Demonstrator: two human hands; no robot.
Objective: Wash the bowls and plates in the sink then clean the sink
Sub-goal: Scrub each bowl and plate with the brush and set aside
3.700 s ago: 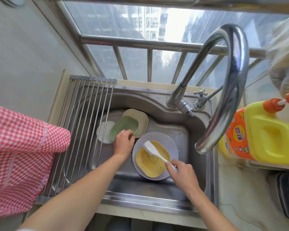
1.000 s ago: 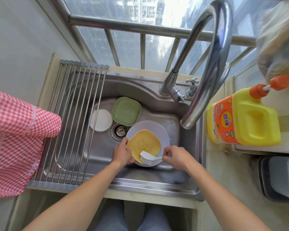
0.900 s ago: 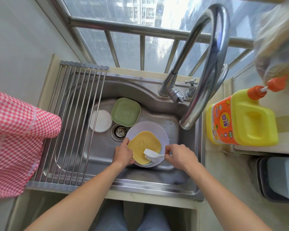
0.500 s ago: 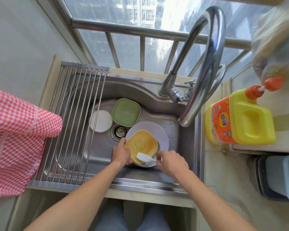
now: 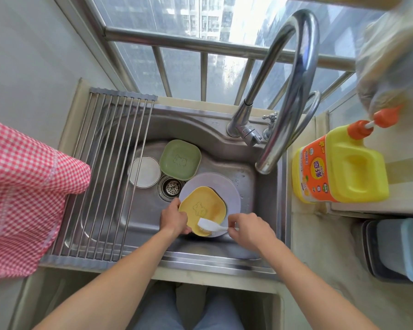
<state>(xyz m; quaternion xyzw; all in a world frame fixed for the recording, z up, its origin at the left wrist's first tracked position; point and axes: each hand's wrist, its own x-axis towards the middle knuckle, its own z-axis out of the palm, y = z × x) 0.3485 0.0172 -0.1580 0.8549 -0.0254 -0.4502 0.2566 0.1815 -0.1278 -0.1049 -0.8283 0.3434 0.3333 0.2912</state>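
We saw the left hand (image 5: 174, 219) gripping the near-left edge of the yellow dish (image 5: 202, 209), fingers curled round its rim and thumb on top, so that the dish sat tilted over the pale lilac plate (image 5: 230, 194) in the steel sink (image 5: 246, 184). The right hand (image 5: 246, 228) pinched the handle of a white dish brush (image 5: 209, 226), its head lying against the near edge of the yellow dish (the bristles themselves were too blurred for us to make out). Farther back in the basin lay a green dish (image 5: 180, 162) with a small raised figure at its centre, and just left of it a round white plate (image 5: 144, 171), partly under the bars of the roll-up drying rack (image 5: 110, 175) that covered the left part of the sink. The drain strainer (image 5: 171, 186) sat between the white plate and the lilac one. The tall curved tap (image 5: 289, 96) arched over the right side, its spout ending above the basin's right edge. On the counter to the right stood a yellow detergent jug (image 5: 341, 170) with an orange cap. A red-and-white checked cloth (image 5: 22, 196) hung at the left.
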